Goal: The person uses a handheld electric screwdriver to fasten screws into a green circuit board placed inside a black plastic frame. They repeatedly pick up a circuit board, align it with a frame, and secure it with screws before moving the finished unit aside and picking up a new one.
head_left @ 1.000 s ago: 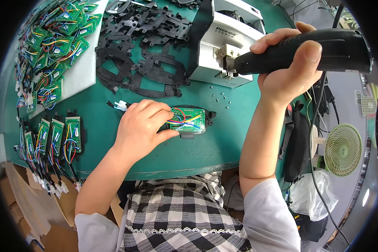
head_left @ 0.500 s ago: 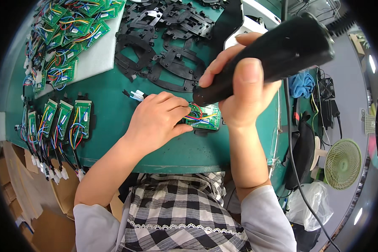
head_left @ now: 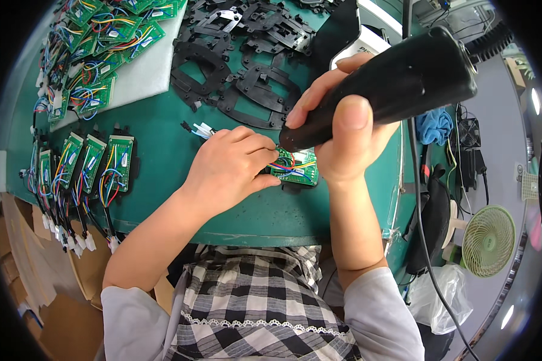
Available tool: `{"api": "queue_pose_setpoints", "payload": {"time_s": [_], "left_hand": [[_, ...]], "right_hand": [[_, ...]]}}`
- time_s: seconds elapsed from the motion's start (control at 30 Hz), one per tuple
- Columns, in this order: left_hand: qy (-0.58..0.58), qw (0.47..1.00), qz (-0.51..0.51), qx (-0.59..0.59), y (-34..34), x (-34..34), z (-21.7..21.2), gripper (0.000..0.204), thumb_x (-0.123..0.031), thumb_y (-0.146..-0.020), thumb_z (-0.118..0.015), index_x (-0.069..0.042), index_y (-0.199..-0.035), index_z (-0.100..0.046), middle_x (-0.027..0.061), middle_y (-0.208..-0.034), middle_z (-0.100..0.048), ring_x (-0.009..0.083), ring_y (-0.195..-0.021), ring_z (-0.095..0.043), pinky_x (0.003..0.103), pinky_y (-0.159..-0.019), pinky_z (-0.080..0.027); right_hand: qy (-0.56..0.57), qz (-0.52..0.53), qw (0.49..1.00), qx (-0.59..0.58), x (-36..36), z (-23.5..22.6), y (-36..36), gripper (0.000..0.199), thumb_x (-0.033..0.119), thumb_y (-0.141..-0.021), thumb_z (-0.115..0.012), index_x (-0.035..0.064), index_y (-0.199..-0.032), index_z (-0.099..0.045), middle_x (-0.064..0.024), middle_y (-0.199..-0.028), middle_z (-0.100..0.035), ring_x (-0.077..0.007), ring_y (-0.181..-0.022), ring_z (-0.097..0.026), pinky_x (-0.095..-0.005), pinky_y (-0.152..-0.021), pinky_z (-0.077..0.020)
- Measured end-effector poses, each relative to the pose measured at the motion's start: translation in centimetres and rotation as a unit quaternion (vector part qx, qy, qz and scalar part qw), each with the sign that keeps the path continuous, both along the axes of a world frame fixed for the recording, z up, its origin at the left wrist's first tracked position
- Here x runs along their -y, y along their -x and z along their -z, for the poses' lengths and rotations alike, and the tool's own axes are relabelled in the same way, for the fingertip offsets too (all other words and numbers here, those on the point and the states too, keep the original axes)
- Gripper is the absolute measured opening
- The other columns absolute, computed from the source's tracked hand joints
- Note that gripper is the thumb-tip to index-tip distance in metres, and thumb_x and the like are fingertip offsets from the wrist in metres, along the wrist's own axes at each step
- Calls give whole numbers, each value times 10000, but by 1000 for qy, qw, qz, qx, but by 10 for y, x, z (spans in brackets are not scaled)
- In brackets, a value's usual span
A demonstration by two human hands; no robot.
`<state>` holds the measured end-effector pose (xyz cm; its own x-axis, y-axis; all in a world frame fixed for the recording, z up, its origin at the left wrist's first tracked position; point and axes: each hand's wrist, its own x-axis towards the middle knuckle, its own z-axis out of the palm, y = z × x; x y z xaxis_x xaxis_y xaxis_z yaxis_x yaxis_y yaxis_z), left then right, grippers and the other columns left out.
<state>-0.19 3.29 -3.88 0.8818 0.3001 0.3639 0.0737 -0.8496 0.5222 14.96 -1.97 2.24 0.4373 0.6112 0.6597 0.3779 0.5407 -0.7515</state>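
Observation:
My right hand [head_left: 354, 135] is wrapped round a black electric screwdriver [head_left: 397, 84], slanted with its narrow end down at the left and its coiled cord at the upper right. That narrow end is over the upper edge of a green circuit board [head_left: 301, 171] with red, blue and yellow wires. The bit itself cannot be seen. My left hand [head_left: 232, 165] is closed at the board's left side, thumb and fingers pinching its edge and wires. White connectors [head_left: 203, 130] on wires stick out beyond the left knuckles. Black plastic shows under the board's lower edge.
Several wired boards on black frames [head_left: 119, 163] stand in a row at the left, their connectors hanging over the table edge. More boards [head_left: 93, 93] are piled on white foam. Black plastic frames [head_left: 259, 90] lie at the back. A cable [head_left: 421, 228] runs down the right, near a green fan [head_left: 489, 240].
The whole view has shifted slightly. Both hands keep their grip, and the screwdriver stays over the board at nearly the same slant.

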Motion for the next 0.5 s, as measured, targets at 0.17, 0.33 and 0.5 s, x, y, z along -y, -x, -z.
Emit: {"api": "queue_pose_setpoints", "payload": {"time_s": [0.17,0.33,0.5], "left_hand": [[-6,1000,-9,-4,0,2,-1,366,-264,-641,-782,-79,-938,-675,-2,-985,-636,199,-922,-585,347,-754,-471],[-16,1000,-5,-4,-2,2,0,351,-269,-646,-777,-72,-917,-671,-12,-972,-631,180,-927,-584,333,-735,-469],[-9,1000,3,-11,-3,2,-7,346,-292,-659,-777,-59,-897,-681,26,-976,-646,235,-918,-597,363,-774,-471]], "right_hand": [[19,-30,999,21,-1,2,-1,677,548,-819,-610,-62,-1063,-447,-105,-591,-572,-143,-429,-540,-230,-394,-413],[25,-17,999,35,1,5,-4,675,544,-838,-582,-67,-1082,-433,-100,-575,-567,-146,-428,-536,-231,-403,-412],[27,120,992,10,18,-26,-25,646,531,-900,-472,-70,-1112,-374,-125,-566,-558,-190,-431,-541,-265,-448,-441]]}}
